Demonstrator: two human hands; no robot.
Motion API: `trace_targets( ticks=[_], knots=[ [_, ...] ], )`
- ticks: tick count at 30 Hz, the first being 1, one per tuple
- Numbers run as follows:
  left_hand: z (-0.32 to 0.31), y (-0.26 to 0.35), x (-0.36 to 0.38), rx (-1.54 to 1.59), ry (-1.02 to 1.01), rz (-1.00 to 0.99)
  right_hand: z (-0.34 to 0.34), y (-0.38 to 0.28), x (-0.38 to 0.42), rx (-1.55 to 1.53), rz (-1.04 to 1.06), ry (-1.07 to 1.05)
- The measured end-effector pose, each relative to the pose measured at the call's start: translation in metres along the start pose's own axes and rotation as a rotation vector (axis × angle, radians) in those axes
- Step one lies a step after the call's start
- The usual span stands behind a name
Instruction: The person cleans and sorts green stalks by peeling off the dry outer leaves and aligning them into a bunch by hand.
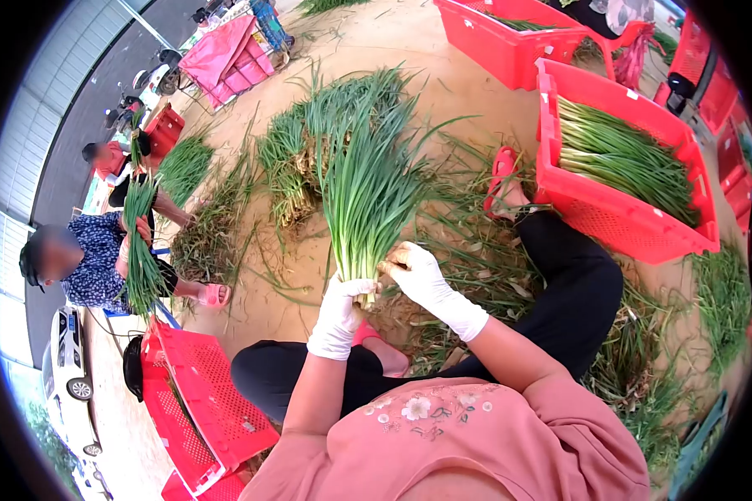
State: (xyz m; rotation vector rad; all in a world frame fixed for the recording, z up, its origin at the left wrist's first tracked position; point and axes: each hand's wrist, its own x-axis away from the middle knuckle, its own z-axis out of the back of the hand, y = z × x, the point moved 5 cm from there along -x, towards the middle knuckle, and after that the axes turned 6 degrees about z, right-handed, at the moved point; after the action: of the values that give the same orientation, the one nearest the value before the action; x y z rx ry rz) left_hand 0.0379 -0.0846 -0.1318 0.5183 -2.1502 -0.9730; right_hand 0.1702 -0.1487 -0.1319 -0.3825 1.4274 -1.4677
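My left hand (340, 311), in a white glove, is closed around the lower stems of a bunch of garlic chives (365, 213). The bunch stands upright in front of me, its long green leaves fanning out away from my body and its pale ends just below my fist. On the right edge of the stems is my right hand (419, 277), gloved too, with bare fingertips curled together in a pinch. What lies between those fingertips is too small to make out. Beyond the bunch, a heap of garlic chives (297, 138) lies on the ground.
A red crate (622, 213) with garlic chives inside stands at right; another red crate (493, 58) is behind it. Red crates (234, 392) stand at lower left. Loose leaf litter (485, 275) surrounds my feet. At left, a seated person (100, 259) holds greens.
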Motion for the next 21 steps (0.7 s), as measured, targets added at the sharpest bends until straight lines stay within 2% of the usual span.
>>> trace_targets(
  ticks=[1,2,4,5,6,8,10,11,12,13,14,15,16,17,18,19,20,21],
  knots=[
    [-0.002,-0.003,-0.003,0.053,-0.019,0.002,0.004,-0.006,0.000,0.050,0.086,0.034],
    [-0.002,-0.004,-0.007,0.102,-0.040,0.000,0.007,-0.008,0.002,0.054,0.084,0.036],
    [0.005,-0.011,-0.013,0.129,-0.013,0.006,0.017,-0.051,0.011,0.152,0.489,0.085],
    [0.007,-0.013,-0.014,0.157,-0.009,0.059,0.018,-0.057,0.019,0.036,0.483,0.065],
    [0.011,-0.015,-0.018,0.187,-0.007,0.111,0.018,-0.053,0.026,-0.035,0.357,-0.262],
    [0.025,-0.020,-0.024,0.219,-0.024,0.156,0.015,-0.012,0.049,-0.393,-0.202,-0.614],
    [0.016,-0.007,-0.015,0.150,-0.047,0.135,0.018,0.021,0.077,-0.452,-0.483,-1.154],
    [0.016,-0.004,-0.009,0.148,-0.045,0.136,0.016,0.053,0.093,0.173,-0.398,-1.304],
    [0.015,0.001,-0.006,0.048,-0.022,0.096,0.020,0.060,0.092,0.813,-0.282,-1.366],
    [0.015,0.008,-0.003,-0.055,-0.002,0.054,0.026,0.057,0.075,1.086,-0.262,-1.085],
    [0.011,0.017,-0.002,-0.156,0.013,0.005,0.024,0.057,0.063,0.651,-0.457,-0.957],
    [0.006,0.021,0.005,-0.317,0.039,0.058,0.007,0.055,0.052,0.151,-0.473,-0.790],
    [-0.008,0.024,0.015,-0.323,0.035,0.058,-0.004,0.017,0.041,-0.588,-0.574,-0.671],
    [-0.027,0.028,0.025,-0.462,0.058,-0.008,-0.030,0.027,0.038,-0.977,-0.715,-0.631],
    [-0.038,0.031,0.030,-0.599,0.080,-0.082,-0.029,-0.004,0.018,-1.203,-0.640,-0.573],
    [-0.034,0.030,0.026,-0.924,0.135,-0.209,-0.038,-0.008,0.006,-1.392,-0.617,-0.489],
    [-0.031,0.029,0.028,-1.226,0.235,-0.345,-0.041,-0.006,0.002,-1.521,-0.687,-0.366],
    [-0.042,0.029,0.036,-1.481,0.312,-0.343,-0.040,-0.008,-0.003,-1.603,-0.677,-0.246]
  ],
)
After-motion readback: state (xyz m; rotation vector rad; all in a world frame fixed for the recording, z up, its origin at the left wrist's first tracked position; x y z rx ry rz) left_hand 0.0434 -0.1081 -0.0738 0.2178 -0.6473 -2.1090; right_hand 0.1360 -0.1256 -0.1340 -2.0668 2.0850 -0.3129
